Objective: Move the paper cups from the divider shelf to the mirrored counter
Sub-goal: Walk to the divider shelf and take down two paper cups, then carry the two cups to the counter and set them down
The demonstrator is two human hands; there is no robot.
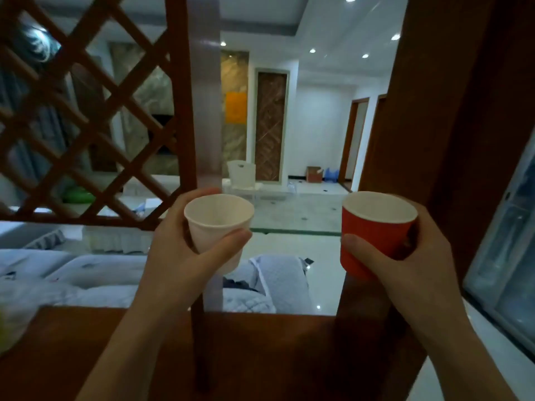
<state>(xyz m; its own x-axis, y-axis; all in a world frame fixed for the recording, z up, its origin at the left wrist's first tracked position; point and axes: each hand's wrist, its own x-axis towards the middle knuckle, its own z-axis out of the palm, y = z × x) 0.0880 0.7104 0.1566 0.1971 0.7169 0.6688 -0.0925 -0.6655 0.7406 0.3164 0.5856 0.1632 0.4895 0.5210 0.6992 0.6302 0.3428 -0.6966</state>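
White cup (217,224) upright, mouth open and empty, held in the air above and beyond the shelf (260,351), clear of its wood. Gripped by the left hand (185,256): thumb across the near wall, fingers (199,193) wrapped round the far side, closed on the cup below the rim. Red cup (376,230) likewise upright and empty, level with the white one and well apart from it, off to the right. Gripped by the right hand (417,256), thumb on the near wall, fingers curled behind and hidden for the most part. Long axis of both cups near vertical, rims tipped slightly toward the camera.

Each cup already in its own hand, so no question of reach: neither nearer than the other, both lifted off. Between the two, a thin post (207,111) rising from the shelf just behind the white cup; to the right of the red cup, a broad wooden upright (451,140) close by its far side. To the left, a lattice (86,111).

Mirrored table not identifiable in view; possibly off to the right past the upright, where a glassy panel (503,250) shows, but cannot tell. Likely next: drawing both cups back toward the body, clear of post and upright, then turning.
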